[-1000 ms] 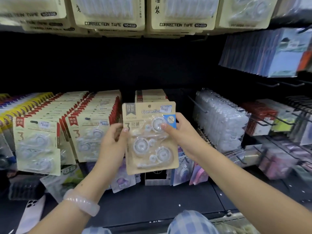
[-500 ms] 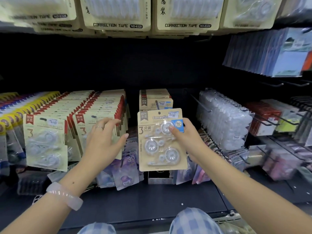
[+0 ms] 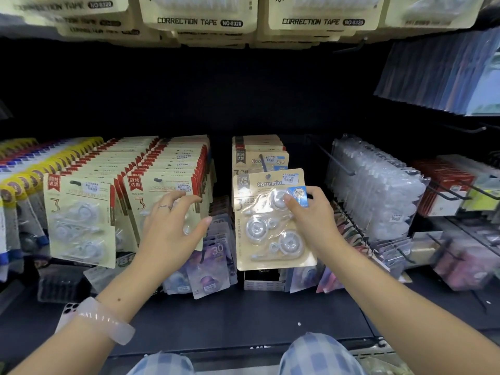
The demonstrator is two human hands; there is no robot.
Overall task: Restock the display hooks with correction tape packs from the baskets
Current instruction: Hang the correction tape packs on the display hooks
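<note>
Since a moment ago your left hand has let go and spread its fingers wide over the neighbouring row, while your right hand pinches the pack at the hook, so next slide it back.

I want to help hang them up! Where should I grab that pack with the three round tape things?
Take the correction tape pack by its upper right edge, from the right side, as the right hand does. The card is flat and thin, so a thumb-and-finger grip on the edge holds it. That leaves the hang hole at the top free for the hook.
</note>
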